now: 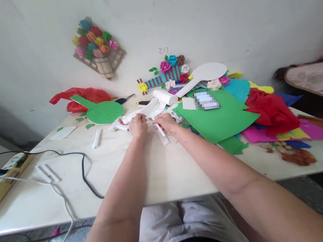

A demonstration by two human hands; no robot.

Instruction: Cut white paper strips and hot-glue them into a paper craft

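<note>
My left hand (pixel 138 125) and my right hand (pixel 164 123) are close together over the middle of the table. In my right hand is a narrow white paper strip (pixel 159 130), pointing down toward the table edge. The fingers of my left hand are pinched together at the strip's far end; what sits between them is too small to make out. Beside my left hand lies a white object with a handle-like end (pixel 118 126), partly hidden. Crumpled white paper (pixel 148 110) and a white roll (pixel 164 96) lie just beyond my hands.
On the left are a green paddle-shaped piece (pixel 105 112), folded white strips (pixel 96 138), a power strip (pixel 5 177) and a black cable (pixel 83 163). To the right lie green sheets (pixel 218 123), a phone (pixel 206 100) and red crepe paper (pixel 271 110). Scissors (pixel 125 99) rest behind.
</note>
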